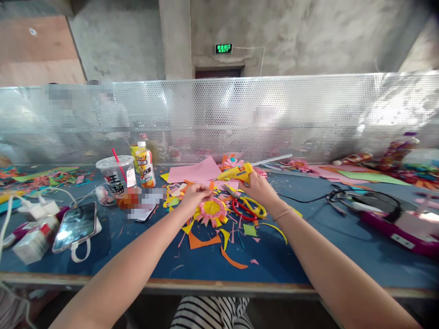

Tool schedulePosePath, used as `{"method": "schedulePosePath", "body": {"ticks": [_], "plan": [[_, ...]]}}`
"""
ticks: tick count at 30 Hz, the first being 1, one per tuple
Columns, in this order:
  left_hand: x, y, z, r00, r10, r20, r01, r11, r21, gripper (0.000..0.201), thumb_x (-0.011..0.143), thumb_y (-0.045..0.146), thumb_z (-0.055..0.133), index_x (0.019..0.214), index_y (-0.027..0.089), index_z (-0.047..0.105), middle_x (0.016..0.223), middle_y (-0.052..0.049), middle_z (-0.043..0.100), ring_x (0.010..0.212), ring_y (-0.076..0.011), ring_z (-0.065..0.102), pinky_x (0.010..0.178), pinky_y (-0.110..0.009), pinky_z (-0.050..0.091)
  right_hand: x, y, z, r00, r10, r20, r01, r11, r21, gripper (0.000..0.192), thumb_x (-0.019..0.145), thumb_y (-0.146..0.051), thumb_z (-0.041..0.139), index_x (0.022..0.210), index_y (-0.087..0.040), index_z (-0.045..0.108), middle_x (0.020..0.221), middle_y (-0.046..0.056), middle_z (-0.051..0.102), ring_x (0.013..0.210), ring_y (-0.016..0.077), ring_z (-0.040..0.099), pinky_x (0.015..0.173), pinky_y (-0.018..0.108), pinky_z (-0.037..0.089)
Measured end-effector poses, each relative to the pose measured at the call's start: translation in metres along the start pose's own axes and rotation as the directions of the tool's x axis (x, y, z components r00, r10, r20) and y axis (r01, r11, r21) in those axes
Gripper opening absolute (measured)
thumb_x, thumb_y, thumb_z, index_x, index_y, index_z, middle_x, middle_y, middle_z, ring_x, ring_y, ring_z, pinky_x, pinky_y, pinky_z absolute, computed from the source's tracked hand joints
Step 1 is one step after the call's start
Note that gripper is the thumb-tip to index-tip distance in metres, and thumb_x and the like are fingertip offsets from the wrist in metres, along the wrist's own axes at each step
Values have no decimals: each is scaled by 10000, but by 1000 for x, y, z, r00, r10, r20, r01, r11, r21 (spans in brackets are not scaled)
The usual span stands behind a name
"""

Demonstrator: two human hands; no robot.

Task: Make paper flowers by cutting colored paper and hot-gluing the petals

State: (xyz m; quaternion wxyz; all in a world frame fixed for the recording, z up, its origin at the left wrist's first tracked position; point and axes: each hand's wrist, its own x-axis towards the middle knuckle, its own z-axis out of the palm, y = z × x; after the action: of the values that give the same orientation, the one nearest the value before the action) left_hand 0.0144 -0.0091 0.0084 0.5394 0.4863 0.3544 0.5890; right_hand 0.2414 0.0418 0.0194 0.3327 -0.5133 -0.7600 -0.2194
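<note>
My right hand (258, 185) is wrapped round a yellow hot glue gun (236, 173), its nozzle pointing left toward my other hand. The fingers of my left hand (196, 197) are pinched on what looks like a small orange paper piece (211, 185), just below the nozzle. Right under these fingertips lies a pink and yellow paper flower (211, 209) with a round yellow centre. Beside the flower are red-handled pliers (244, 210), and yellow-handled scissors (255, 206) overlap them. Paper scraps surround both hands.
Pink sheets (194, 171) lie behind my hands. To the left stand a drink cup (116, 176) with a straw, a juice bottle (145, 165) and a phone (76, 226). A black cable (305, 199) runs right. A perforated metal screen (219, 119) closes off the table's back.
</note>
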Motion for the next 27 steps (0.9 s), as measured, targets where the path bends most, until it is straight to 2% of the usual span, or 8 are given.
{"method": "schedulePosePath", "body": {"ticks": [6, 19, 23, 25, 27], "plan": [[-2, 3, 1, 1000, 16, 20, -16, 1000, -4, 176, 557, 179, 731, 610, 120, 573, 542, -2, 584, 538, -99, 576, 612, -242, 495, -1, 1, 4, 1000, -12, -24, 12, 1000, -8, 285, 794, -404, 462, 914, -149, 506, 834, 123, 616, 763, 232, 591, 644, 311, 447], [-4, 9, 3, 999, -9, -37, 7, 998, -58, 182, 520, 139, 722, 585, 125, 553, 532, 13, 566, 522, -90, 565, 573, -211, 479, 0, 1, 0, 1000, -16, 11, 16, 1000, 4, 313, 803, -405, 440, 955, -139, 503, 833, 124, 622, 791, 241, 594, 674, 314, 443], [-1, 6, 1, 998, 29, -57, -31, 999, -42, 173, 538, 149, 711, 608, 132, 553, 559, 10, 578, 542, -87, 568, 589, -210, 476, 5, 5, -1, 989, 143, 41, -146, 986, 76, 432, 776, -487, 470, 1028, -137, 490, 895, 129, 630, 849, 247, 599, 678, 303, 445], [1, 3, -2, 997, 51, -58, -52, 999, -16, 163, 557, 166, 700, 623, 136, 554, 578, 3, 589, 549, -87, 567, 594, -214, 473, 7, 20, 0, 963, 248, 108, -255, 965, 60, 483, 763, -524, 473, 1051, -137, 497, 918, 140, 627, 865, 257, 601, 675, 308, 446], [4, 1, -5, 996, 64, -67, -63, 998, 22, 153, 573, 180, 688, 636, 138, 556, 586, 0, 594, 544, -86, 559, 576, -211, 460, 5, 43, 3, 913, 358, 194, -362, 932, -15, 493, 758, -536, 471, 1041, -135, 525, 911, 154, 624, 860, 271, 602, 673, 321, 444]]}}
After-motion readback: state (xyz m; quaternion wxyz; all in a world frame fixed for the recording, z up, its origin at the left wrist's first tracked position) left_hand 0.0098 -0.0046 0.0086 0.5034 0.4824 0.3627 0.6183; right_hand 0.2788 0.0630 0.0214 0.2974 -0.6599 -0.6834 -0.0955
